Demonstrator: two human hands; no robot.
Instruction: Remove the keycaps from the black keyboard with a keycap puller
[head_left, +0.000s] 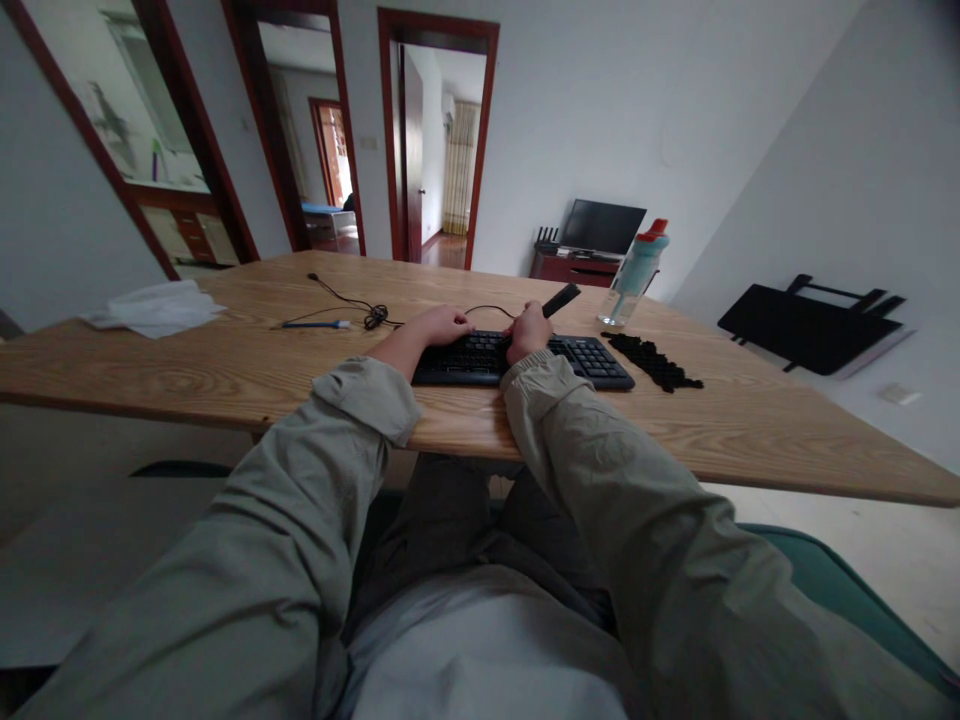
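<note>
A black keyboard (592,362) lies on the wooden table (225,360) in front of me. My left hand (442,325) rests on the keyboard's far left edge, fingers curled over it. My right hand (529,331) is closed around a black stick-shaped tool (562,298) whose free end points up and to the right, above the middle of the keyboard. A pile of loose black keycaps (652,362) lies just right of the keyboard.
A teal water bottle with a red cap (634,275) stands behind the keyboard's right end. A blue pen (315,324), a black cable (352,303) and white tissues (154,306) lie to the left. A folded black table (810,325) lies on the floor, right.
</note>
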